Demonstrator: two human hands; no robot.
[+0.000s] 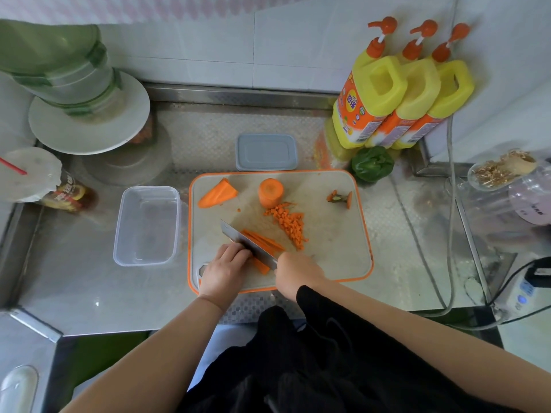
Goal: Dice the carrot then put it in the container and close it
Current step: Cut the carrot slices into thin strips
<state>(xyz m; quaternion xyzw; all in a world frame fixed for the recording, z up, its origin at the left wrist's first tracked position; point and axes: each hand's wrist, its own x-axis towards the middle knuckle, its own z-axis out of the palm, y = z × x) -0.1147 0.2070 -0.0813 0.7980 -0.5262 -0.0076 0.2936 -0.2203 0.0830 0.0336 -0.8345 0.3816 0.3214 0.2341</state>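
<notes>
On the desk we see the cutting board with the empty container just left of it and its lid behind. The carrot strips lie between our hands, long axis running diagonally away to the left, the knife laid along them. Our left hand curls down onto their near end; our right hand grips the handle, which it hides. The dice lie just right of the strips.

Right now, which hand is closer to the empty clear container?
Left. The left hand sits just right of the clear container; the right hand is farther right, holding the knife.
</notes>
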